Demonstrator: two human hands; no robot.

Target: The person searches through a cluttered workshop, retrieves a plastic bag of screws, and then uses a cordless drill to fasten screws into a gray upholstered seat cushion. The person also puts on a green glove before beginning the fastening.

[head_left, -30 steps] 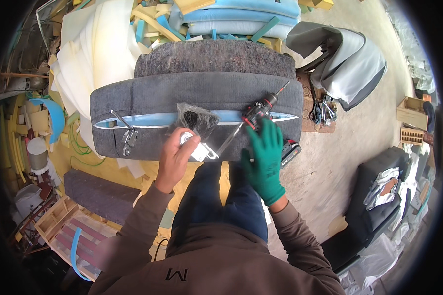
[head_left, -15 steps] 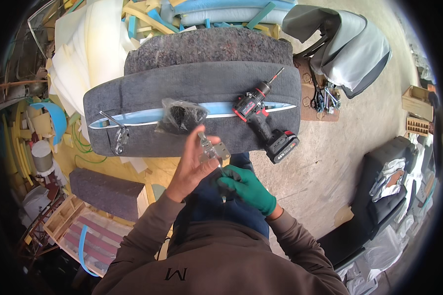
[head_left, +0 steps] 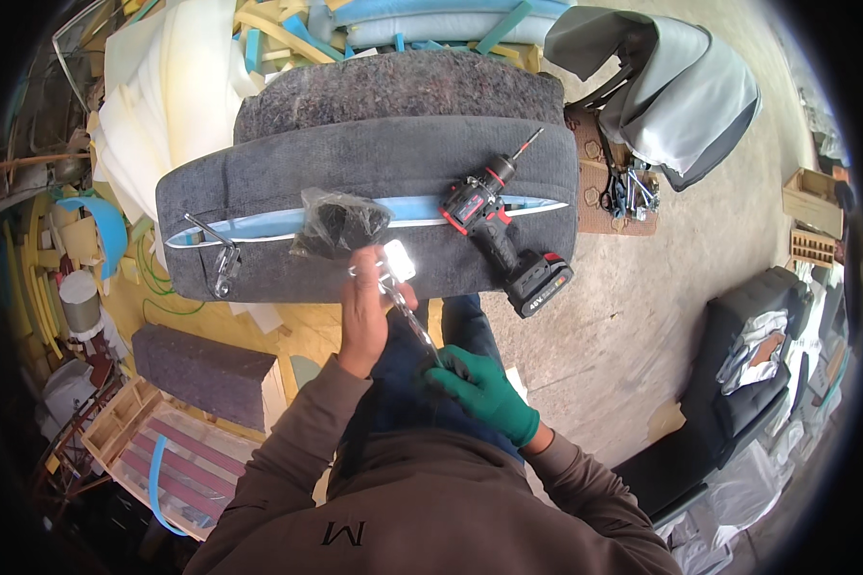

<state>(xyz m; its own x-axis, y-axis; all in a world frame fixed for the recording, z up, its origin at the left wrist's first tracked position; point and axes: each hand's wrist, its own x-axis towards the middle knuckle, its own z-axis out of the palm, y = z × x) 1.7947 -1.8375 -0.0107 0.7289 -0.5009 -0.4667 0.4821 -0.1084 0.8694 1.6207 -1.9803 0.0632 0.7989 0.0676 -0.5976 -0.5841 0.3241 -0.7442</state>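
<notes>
My bare left hand (head_left: 362,321) grips the upper end of a shiny metal hinge bracket (head_left: 414,324), whose flat plate catches a bright glare. My right hand (head_left: 484,391), in a green glove with dark fingertips, is closed around the bracket's lower arm. Both hands hold it in front of a grey upholstered cushion (head_left: 288,165) with a long slit edged in white, blue showing inside. Just beyond my left hand lies a clear plastic bag (head_left: 340,222) with something black in it. A black and red cordless drill (head_left: 494,222) rests on the cushion's right side. A similar hinge bracket (head_left: 223,264) lies at its left end.
At the right, scissors (head_left: 608,188) and several bolts (head_left: 640,190) lie beside a chair draped in grey cloth (head_left: 676,91). White foam sheets (head_left: 173,86) and foam offcuts stand behind. A wooden frame (head_left: 177,460) sits at lower left, a black seat (head_left: 753,335) at right.
The hinge bracket has turned in my hands, its plate now glaring upward. My left hand has shifted slightly left with its fingers more upright. The view has moved a little.
</notes>
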